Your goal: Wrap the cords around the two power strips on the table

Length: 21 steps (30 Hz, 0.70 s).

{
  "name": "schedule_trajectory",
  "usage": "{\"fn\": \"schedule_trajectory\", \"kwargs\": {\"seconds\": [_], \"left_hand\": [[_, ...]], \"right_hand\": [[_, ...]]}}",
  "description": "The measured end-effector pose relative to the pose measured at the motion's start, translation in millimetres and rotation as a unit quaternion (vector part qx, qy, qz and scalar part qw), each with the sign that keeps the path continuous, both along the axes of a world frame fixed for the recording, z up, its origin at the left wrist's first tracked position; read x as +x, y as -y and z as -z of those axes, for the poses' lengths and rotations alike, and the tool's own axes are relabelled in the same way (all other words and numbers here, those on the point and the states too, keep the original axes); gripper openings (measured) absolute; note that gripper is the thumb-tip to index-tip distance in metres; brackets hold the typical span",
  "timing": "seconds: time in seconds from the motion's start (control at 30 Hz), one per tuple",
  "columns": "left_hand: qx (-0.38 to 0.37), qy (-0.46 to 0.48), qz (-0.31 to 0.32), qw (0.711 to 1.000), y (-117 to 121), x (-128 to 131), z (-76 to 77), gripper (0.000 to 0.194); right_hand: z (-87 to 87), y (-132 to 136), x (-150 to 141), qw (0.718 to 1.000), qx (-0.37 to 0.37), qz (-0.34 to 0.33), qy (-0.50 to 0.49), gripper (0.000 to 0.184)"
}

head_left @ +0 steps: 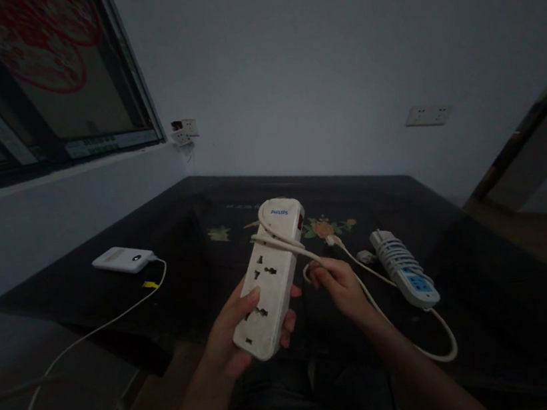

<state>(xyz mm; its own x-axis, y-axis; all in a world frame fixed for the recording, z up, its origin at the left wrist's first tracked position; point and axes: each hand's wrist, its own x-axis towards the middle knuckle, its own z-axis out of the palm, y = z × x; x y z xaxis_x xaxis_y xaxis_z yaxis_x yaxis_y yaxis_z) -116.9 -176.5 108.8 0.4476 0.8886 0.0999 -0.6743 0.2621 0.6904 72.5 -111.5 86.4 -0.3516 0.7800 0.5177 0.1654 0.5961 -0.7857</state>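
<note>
The left hand [233,335] holds the power strip [281,291], the right hand [340,283] pinches its cord [295,249], which could slip off above the left fingers if slack.

the whitish power strip [273,289] has blue lettering [279,213] and cream cord [297,249], the black table [368,199] orange flowers [323,227].

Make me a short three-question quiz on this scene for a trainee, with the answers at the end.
1. Which hand grips the PHILIPS power strip?
2. True or false: a grey cable is wound around the blue-socketed strip.
3. What do the fingers of the right hand hold? A: a wall socket; B: a pale cord; C: the window frame.

Key: 1, the left hand; 2, true; 3, B.
</note>
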Motion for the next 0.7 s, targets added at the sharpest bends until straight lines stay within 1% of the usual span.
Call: {"fn": "schedule_trajectory", "kwargs": {"seconds": [0.1,0.17,0.23,0.33,0.43,0.57,0.63,0.7], "left_hand": [[0.015,0.045,0.051,0.998,1.4,-1.6,-1.1,0.045],[0.024,0.084,0.090,0.992,1.9,-1.7,-1.4,0.036],[0.043,0.120,0.131,0.983,1.6,-2.6,-1.0,0.032],[0.077,0.156,0.185,0.967,-0.8,-9.2,0.7,0.030],[0.101,0.153,0.216,0.959,-4.2,-21.2,0.9,0.031],[0.128,0.063,0.194,0.971,-4.9,-33.5,-4.7,0.033],[0.129,0.030,0.182,0.974,-1.7,-37.2,-6.4,0.038],[0.123,0.012,0.183,0.975,2.9,-41.9,-5.6,0.047]], "right_hand": [[12.0,-4.3,4.6,0.988,-0.044,-0.124,-0.076,0.057],[15.1,-5.8,6.6,0.977,-0.069,-0.168,-0.110,0.059],[11.5,-6.7,7.5,0.974,-0.068,-0.187,-0.103,0.060],[-3.7,-9.5,7.6,0.973,-0.048,-0.225,-0.016,0.059],[-19.8,-17.2,7.0,0.952,-0.055,-0.291,0.079,0.053],[-30.7,-30.8,5.9,0.920,-0.059,-0.343,0.179,0.044],[-34.3,-36.4,6.0,0.909,-0.064,-0.354,0.209,0.040],[-39.2,-41.5,6.4,0.904,-0.075,-0.352,0.231,0.035]]}}
